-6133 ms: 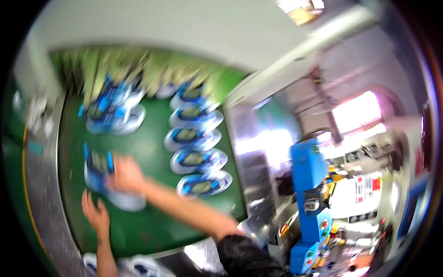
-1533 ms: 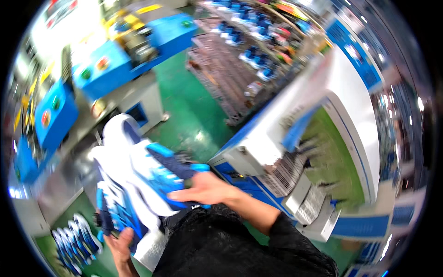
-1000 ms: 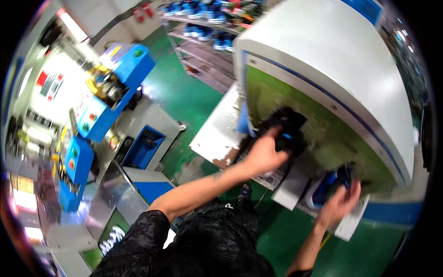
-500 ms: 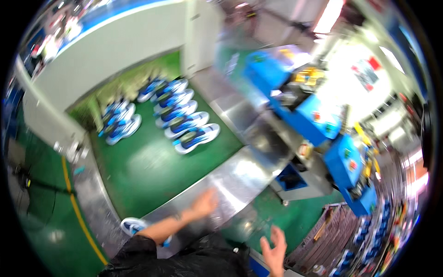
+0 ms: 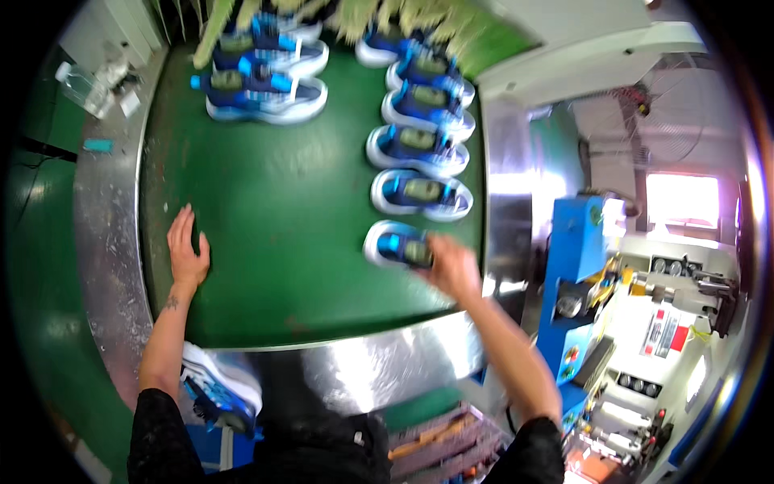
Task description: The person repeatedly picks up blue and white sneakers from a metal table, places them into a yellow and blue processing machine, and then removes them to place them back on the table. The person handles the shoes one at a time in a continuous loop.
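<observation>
"While the left hand (image 5: 187, 255) reaches over the green surface (image 5: 274, 234), flat, fingers straight, thumb apart, where's the right?"

"Right hand (image 5: 453, 269) is at a blue-and-white shoe (image 5: 397, 244), right-hand part of the green, just below the row of shoes (image 5: 423, 194). Fingers bent over the shoe's right end. Hand blurred; cannot tell whether it grips or only touches."

"Changed since the previous look?"

"Plainly. Half a second back both hands are bare: left above the metal edge (image 5: 355, 371), right down by the lower border of the view, well apart from any shoe. Now the right is at the shoe and the left is past the metal edge, over the green. View has swung round too; row now fills more of it."

"Anything unchanged?"

"Second group of shoes (image 5: 270, 97), upper left, near the fringed curtain (image 5: 395, 16). One more shoe (image 5: 222, 391) near the left forearm, lower left, also seen earlier. Clear bottle (image 5: 81, 87) lies beyond the left border of the green."
</observation>
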### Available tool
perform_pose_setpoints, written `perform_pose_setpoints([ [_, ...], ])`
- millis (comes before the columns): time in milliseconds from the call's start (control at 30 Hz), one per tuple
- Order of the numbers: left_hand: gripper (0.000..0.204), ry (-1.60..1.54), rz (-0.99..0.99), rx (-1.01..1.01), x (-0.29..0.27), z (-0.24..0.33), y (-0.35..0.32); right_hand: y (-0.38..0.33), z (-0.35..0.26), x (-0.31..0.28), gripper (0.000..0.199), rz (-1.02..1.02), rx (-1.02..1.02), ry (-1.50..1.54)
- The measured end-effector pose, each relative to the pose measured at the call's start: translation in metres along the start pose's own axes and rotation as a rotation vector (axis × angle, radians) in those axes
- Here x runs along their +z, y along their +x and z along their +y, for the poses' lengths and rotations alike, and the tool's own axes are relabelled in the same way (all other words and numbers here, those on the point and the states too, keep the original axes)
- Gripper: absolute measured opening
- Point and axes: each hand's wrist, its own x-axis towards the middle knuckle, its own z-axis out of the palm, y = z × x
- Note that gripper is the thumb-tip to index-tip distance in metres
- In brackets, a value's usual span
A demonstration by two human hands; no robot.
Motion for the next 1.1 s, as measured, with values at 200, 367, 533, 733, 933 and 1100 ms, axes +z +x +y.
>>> perform_pose_setpoints([
  [200, 0.054, -0.018, -0.246, -0.306, -0.026, 0.048, 0.066, -0.122, -0.154, -0.085, 0.071, 0.111, 0.720, 0.954],
  [367, 0.068, -1.345, -1.460, -0.710, -0.129, 0.246, 0.067, -0.167, -0.127, -0.184, 0.067, 0.301, -0.400, 0.636],
  [533, 0.083, -1.816, -1.319, -0.401, -0.204, 0.372, 0.038, -0.250, -0.125, -0.164, 0.083, 0.764, -0.062, 0.997],
  [733, 0.077, -1.619, -1.344, -0.234, -0.185, 0.534, -0.056, -0.361, -0.110, -0.125, 0.080, 0.940, 0.239, 1.450],
  [933, 0.055, -1.543, -1.158, -0.336, -0.114, 0.632, -0.147, -0.486, -0.048, -0.105, 0.066, 1.070, 0.542, 2.196],
  [1100, 0.069, -1.322, -0.976, 0.275, -0.046, 0.759, -0.042, -0.531, 0.013, -0.145, 0.056, 1.075, 0.710, 1.447],
])
